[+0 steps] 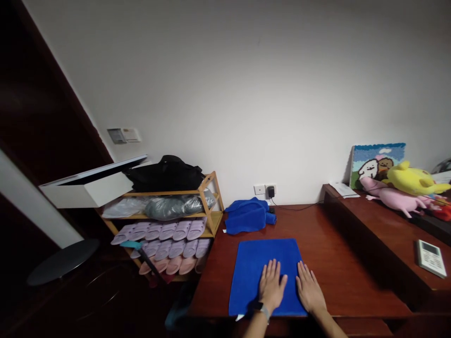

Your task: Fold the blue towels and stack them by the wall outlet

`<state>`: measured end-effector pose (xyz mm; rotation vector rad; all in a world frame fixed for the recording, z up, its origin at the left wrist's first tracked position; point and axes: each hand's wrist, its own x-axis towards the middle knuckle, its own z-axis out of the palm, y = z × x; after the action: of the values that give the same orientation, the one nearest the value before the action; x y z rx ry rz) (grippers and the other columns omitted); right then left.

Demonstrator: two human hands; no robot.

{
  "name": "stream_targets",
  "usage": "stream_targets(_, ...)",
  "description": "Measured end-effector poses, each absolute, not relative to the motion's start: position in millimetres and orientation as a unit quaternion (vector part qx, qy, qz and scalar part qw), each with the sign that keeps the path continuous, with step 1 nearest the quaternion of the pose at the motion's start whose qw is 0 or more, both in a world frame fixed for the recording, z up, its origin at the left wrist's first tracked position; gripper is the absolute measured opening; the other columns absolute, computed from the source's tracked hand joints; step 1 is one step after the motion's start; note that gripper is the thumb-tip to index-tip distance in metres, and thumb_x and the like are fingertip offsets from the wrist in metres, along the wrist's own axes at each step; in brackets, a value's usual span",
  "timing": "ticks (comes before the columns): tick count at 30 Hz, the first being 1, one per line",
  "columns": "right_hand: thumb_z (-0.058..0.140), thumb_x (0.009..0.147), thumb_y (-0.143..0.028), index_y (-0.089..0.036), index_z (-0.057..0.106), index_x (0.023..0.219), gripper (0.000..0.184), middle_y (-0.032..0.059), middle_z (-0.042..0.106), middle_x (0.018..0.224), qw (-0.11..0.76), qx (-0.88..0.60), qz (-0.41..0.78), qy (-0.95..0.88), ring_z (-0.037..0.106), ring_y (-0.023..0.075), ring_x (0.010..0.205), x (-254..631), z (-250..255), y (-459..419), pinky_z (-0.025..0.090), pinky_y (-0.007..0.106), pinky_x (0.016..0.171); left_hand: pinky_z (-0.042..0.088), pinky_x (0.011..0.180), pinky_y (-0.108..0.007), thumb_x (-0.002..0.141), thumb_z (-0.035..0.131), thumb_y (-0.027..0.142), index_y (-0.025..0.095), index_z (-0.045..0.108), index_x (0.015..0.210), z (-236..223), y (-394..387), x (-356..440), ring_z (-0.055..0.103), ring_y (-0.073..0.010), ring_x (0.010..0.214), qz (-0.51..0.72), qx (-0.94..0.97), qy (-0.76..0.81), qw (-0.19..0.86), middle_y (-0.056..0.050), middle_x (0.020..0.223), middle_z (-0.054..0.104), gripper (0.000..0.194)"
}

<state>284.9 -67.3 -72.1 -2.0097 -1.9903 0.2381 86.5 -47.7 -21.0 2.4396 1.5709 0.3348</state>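
Observation:
A blue towel lies spread flat on the dark red wooden table, close to its front edge. My left hand rests flat on the towel's lower middle, fingers stretched out, with a watch band at the wrist. My right hand lies flat beside it on the towel's right edge, fingers out too. Neither hand holds anything. A crumpled pile of blue towels sits at the table's back, near the wall.
Left of the table stands a wooden shoe rack with several slippers, a black bag and a white box. A raised ledge at right holds plush toys, a picture, papers and a remote. A charger is plugged into the wall.

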Motion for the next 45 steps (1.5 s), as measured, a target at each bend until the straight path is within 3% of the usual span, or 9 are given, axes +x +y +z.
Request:
stream_targets(7,0.019,0.1,-0.047,-0.012,0.034,0.159,0.07,0.007,0.034,0.164,0.138,-0.713,0.076,-0.684,0.027,0.0244,0.154,284.6,-66.1,-68.9,0.023,0.046,0.127,0.025,0.127,-0.05,0.103,0.017,0.06,0.018,0.028,0.161,-16.9,-35.5,-39.8,0.023,-0.0262,0.156,0.081,0.749,0.657,0.02,-0.009,0.168,0.025,0.072)
stream_targets(11,0.018,0.101,-0.048,-0.016,0.035,0.159,0.068,0.0052,0.036,0.163,0.147,-0.71,0.078,-0.684,0.033,0.0236,0.152,290.9,-56.7,-53.8,0.029,0.046,0.124,0.027,0.126,-0.051,0.103,0.02,0.061,0.018,0.026,0.162,-26.3,-33.5,-47.6,0.022,-0.0271,0.156,0.092,0.75,0.655,0.006,-0.009,0.168,0.025,0.073)
stream_targets(16,0.018,0.101,-0.046,-0.014,0.03,0.16,0.068,0.0039,0.03,0.166,0.12,-0.708,0.1,-0.689,0.023,0.0225,0.156,289.8,-37.5,-24.5,0.018,0.045,0.128,0.027,0.126,-0.051,0.103,0.02,0.061,0.019,0.025,0.162,-28.4,-32.6,-44.6,0.022,-0.0268,0.156,0.096,0.753,0.651,0.011,-0.008,0.168,0.024,0.073)
stream_targets(21,0.015,0.102,-0.045,-0.012,0.025,0.161,0.068,0.0052,0.026,0.167,0.124,-0.709,0.1,-0.687,0.018,0.0219,0.156,286.7,-43.9,-16.8,0.015,0.046,0.128,0.025,0.127,-0.049,0.101,0.018,0.065,0.015,0.026,0.161,-22.9,-30.3,-50.5,0.02,-0.0264,0.156,0.065,0.752,0.656,0.028,-0.01,0.169,0.022,0.079)
stream_targets(25,0.014,0.102,-0.046,-0.013,0.023,0.161,0.069,0.0044,0.024,0.168,0.125,-0.705,0.106,-0.69,0.017,0.0219,0.157,288.6,-50.0,-16.6,0.013,0.045,0.129,0.023,0.127,-0.053,0.102,0.019,0.063,0.014,0.026,0.161,-12.3,-21.2,-21.0,0.022,-0.0286,0.156,0.079,0.761,0.643,0.019,-0.012,0.167,0.026,0.077)
stream_targets(31,0.016,0.102,-0.042,-0.012,0.021,0.162,0.067,0.0055,0.021,0.169,0.112,-0.702,0.108,-0.695,0.014,0.0223,0.158,290.5,-48.7,-14.7,0.011,0.046,0.128,0.021,0.129,-0.043,0.106,0.014,0.054,0.018,0.019,0.163,-3.7,-9.4,104.6,0.018,-0.0201,0.157,0.126,0.866,0.48,0.063,-0.005,0.17,0.022,0.068)
stream_targets(35,0.017,0.101,-0.041,-0.012,0.02,0.162,0.067,0.0038,0.017,0.17,0.076,-0.704,0.109,-0.698,0.011,0.0215,0.158,289.0,-43.1,-15.4,0.007,0.042,0.128,0.021,0.129,-0.045,0.106,0.013,0.052,0.021,0.017,0.163,-19.6,-4.1,132.0,0.02,-0.0208,0.157,0.117,0.87,0.471,0.084,-0.005,0.169,0.024,0.065)
stream_targets(40,0.011,0.102,-0.043,-0.012,0.017,0.163,0.069,0.0026,0.017,0.17,0.07,-0.716,0.108,-0.686,0.012,0.0198,0.158,286.2,-34.5,-17.0,0.009,0.041,0.129,0.021,0.128,-0.05,0.104,0.017,0.059,0.021,0.02,0.163,-29.9,10.6,45.6,0.021,-0.0252,0.157,0.097,0.819,0.564,0.047,-0.007,0.169,0.024,0.07)
stream_targets(45,0.009,0.102,-0.045,-0.012,0.015,0.163,0.069,0.0013,0.016,0.17,0.053,-0.724,0.105,-0.68,0.011,0.0191,0.158,285.2,-35.0,-19.9,0.008,0.04,0.129,0.021,0.128,-0.048,0.103,0.017,0.064,0.018,0.025,0.162,-21.2,20.9,-35.6,0.02,-0.0244,0.157,0.069,0.782,0.619,0.031,-0.008,0.169,0.023,0.076)
